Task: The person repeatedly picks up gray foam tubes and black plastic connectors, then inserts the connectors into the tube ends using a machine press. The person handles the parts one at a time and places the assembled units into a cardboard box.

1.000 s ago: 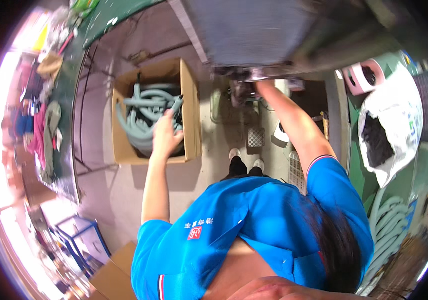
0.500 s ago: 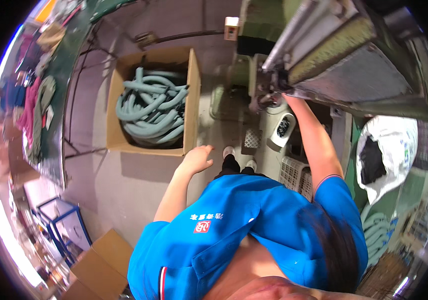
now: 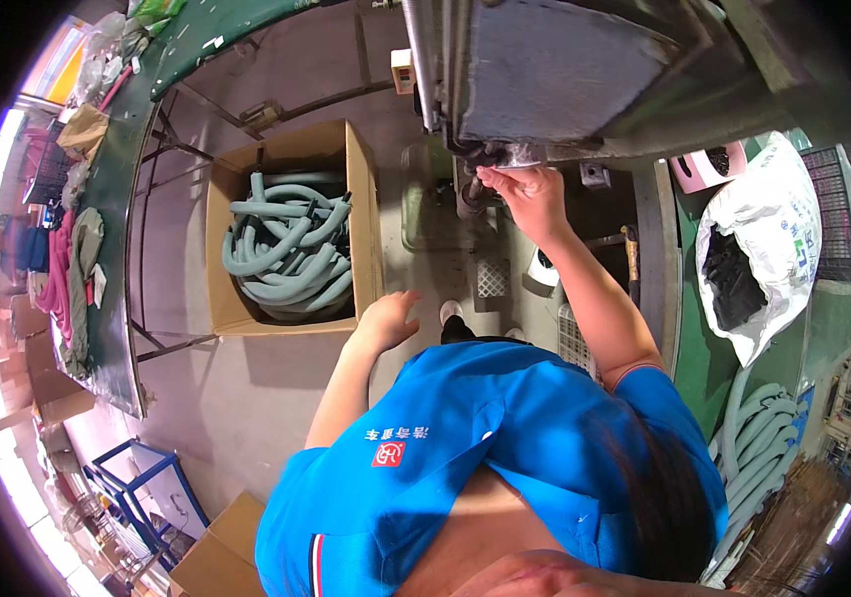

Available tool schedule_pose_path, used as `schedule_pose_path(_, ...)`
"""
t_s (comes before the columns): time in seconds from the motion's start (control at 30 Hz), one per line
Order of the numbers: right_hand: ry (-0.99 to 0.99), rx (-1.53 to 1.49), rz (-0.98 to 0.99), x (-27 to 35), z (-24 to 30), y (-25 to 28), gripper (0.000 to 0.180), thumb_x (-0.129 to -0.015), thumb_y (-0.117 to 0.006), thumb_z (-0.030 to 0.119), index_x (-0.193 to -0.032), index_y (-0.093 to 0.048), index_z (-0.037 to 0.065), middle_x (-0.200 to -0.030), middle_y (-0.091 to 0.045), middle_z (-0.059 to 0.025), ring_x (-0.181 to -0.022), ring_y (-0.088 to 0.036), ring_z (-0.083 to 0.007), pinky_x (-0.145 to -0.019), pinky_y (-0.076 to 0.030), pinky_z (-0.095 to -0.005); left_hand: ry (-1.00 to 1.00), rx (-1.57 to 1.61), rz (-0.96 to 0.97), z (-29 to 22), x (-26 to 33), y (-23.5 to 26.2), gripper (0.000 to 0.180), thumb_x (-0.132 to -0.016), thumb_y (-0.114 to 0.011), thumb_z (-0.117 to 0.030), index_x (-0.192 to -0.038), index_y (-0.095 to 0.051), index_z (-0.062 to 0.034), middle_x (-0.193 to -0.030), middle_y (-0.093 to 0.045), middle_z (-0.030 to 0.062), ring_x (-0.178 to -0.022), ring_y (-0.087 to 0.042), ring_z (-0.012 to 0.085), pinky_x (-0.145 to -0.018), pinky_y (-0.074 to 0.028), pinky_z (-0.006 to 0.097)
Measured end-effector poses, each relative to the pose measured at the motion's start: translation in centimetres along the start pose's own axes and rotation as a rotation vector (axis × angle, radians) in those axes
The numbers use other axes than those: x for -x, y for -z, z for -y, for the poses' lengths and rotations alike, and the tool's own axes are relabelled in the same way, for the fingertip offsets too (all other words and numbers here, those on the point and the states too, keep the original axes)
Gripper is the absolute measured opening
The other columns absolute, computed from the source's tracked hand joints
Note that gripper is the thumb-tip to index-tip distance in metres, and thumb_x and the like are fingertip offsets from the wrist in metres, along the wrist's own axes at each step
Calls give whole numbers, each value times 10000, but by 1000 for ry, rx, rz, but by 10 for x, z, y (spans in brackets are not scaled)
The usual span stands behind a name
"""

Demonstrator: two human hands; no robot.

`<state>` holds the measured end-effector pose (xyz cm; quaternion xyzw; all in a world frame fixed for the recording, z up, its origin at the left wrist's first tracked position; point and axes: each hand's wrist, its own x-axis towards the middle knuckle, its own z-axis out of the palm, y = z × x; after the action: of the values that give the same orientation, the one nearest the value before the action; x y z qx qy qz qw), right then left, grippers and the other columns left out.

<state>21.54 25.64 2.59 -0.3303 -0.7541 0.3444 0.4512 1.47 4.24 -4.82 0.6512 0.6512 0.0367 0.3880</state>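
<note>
My right hand point(image 3: 528, 196) is raised to the underside of a large grey metal machine point(image 3: 565, 70), with its fingers curled on a dark pipe fitting point(image 3: 480, 159) there. My left hand point(image 3: 387, 318) hovers open and holds nothing, just beside the near right corner of a cardboard box point(image 3: 364, 209). Several grey-green corrugated hoses point(image 3: 286, 244) lie coiled in the box. My blue shirt point(image 3: 485, 448) fills the lower middle of the view.
A long green workbench point(image 3: 112, 249) with cloths and bags runs down the left. At the right are a white sack of dark parts point(image 3: 744, 259), a pink case point(image 3: 709, 164) and more grey-green hoses point(image 3: 759, 453). Cardboard boxes point(image 3: 221, 552) and a blue frame point(image 3: 147, 488) stand at lower left.
My left hand has come out of the hose box and now hangs open beside its corner. My right hand has stayed on the fitting under the machine.
</note>
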Motion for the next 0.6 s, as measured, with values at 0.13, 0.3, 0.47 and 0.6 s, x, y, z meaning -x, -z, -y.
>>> schedule_pose_path(0.13,-145,-95,70,-4,19,-7,255,-883,-624,240,-796,-644,1,-614,-637,-60,-492,-571,-130,-525,-470,-277,-3,-17,-15,-12,15,-21,453,-792,-637,-215,-1212,-526,-89,-1052,-635,164,-1006,-597,327,-859,-479,416)
schedule_pose_path(0.3,-836,-842,164,1,7,13,533,-920,-513,455,-1236,-443,31,-1144,-537,-88,-723,-576,-132,-585,-506,-292,-86,-82,51,-59,5,-31,454,-803,-617,-232,-1215,-518,-69,-1084,-627,174,-1032,-587,341,-873,-472,430)
schedule_pose_path(0.47,-750,-492,-302,87,-51,109,462,-893,-608,367,-1208,-465,61,-1036,-542,-46,-703,-541,-104,-556,-449,-270,-189,-34,100,-100,-15,-45,452,-808,-607,-230,-1213,-536,-43,-1180,-585,185,-1107,-538,352,-933,-439,434)
schedule_pose_path(0.6,-687,64,-712,219,-85,240,355,-863,-636,198,-1148,-511,27,-1085,-505,-88,-725,-562,-127,-626,-485,-287,-140,-82,203,-152,-7,-51,447,-821,-650,-209,-1234,-531,-85,-1178,-592,168,-1074,-564,356,-892,-451,434)
